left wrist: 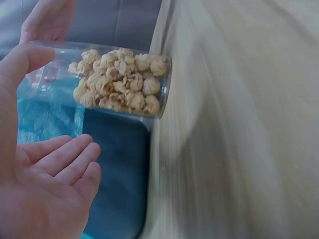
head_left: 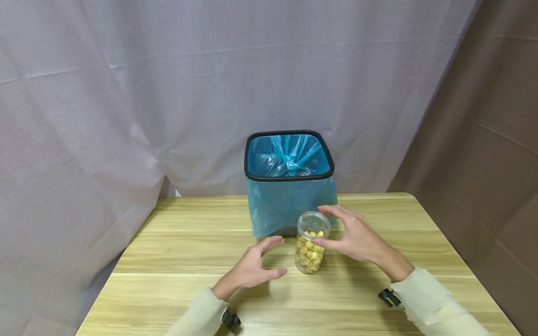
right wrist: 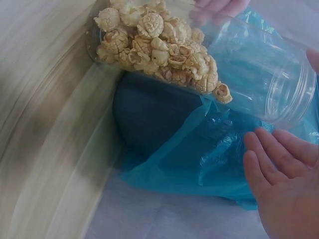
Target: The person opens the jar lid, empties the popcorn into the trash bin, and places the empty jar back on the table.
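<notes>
A clear plastic jar (head_left: 308, 261), partly filled with popcorn (right wrist: 159, 47), is on the wooden table in front of the bin. Whether its top is capped cannot be told. To its right, my right hand (head_left: 353, 238) curves around the upper part with thumb and fingers spread; in the head view the thumb overlaps the jar's side, and contact is unclear. My left hand (head_left: 251, 267) hovers left of the jar, thumb and fingers apart, holding nothing. In the left wrist view the left palm (left wrist: 50, 199) faces up beside the jar.
A bin with a black rim (head_left: 290, 178) and a blue plastic liner (head_left: 273, 205) stands at the table's back edge, directly behind the jar. The liner is knotted inside. Grey cloth (head_left: 189, 93) hangs behind the wooden table (head_left: 168, 289), with a brown cloth (head_left: 483, 163) at the right.
</notes>
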Motion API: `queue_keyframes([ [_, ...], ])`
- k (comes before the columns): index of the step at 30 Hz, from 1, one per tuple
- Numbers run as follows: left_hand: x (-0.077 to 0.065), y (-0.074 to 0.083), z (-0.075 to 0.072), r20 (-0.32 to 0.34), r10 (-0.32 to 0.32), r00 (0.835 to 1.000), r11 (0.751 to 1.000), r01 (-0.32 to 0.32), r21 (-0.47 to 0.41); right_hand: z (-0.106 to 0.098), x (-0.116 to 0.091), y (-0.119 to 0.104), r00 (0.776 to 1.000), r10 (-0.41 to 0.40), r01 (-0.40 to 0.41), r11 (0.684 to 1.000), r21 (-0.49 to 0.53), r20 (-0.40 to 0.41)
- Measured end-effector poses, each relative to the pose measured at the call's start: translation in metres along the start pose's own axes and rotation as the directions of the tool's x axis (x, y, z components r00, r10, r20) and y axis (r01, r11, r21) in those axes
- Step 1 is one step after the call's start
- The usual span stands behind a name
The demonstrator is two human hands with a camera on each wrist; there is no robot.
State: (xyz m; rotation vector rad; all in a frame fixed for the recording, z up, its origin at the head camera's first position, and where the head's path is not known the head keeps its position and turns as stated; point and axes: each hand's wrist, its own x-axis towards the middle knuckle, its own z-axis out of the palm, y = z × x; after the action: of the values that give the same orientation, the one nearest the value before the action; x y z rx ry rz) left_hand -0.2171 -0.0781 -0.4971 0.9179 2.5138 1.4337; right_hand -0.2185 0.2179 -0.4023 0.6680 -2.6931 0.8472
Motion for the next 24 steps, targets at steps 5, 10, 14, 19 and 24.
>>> queue_keyframes([
  [5, 0.016, 0.004, 0.011, -0.014, 0.022, 1.0, 1.0, -0.022, -0.013, 0.002, 0.001, 0.0, 1.0, -0.002, 0.002, 1.0, 0.003, 0.001],
  [10, 0.032, 0.005, 0.022, -0.038, 0.044, 0.998, 0.999, -0.045, -0.025, 0.003, 0.002, 0.001, 1.0, -0.018, 0.018, 1.0, 0.001, -0.003],
  [14, 0.042, 0.005, 0.03, -0.044, 0.065, 0.997, 0.997, -0.066, -0.028, 0.003, 0.001, 0.0, 1.0, -0.028, 0.028, 1.0, -0.002, -0.004],
  [19, 0.051, 0.005, 0.037, -0.05, 0.073, 0.996, 0.997, -0.075, -0.035, 0.006, 0.003, -0.002, 0.999, -0.048, 0.048, 0.999, 0.001, -0.015],
  [24, 0.059, 0.007, 0.043, -0.054, 0.074, 0.996, 0.997, -0.076, -0.03, 0.007, 0.005, -0.003, 0.998, -0.063, 0.062, 0.998, -0.005, -0.028],
])
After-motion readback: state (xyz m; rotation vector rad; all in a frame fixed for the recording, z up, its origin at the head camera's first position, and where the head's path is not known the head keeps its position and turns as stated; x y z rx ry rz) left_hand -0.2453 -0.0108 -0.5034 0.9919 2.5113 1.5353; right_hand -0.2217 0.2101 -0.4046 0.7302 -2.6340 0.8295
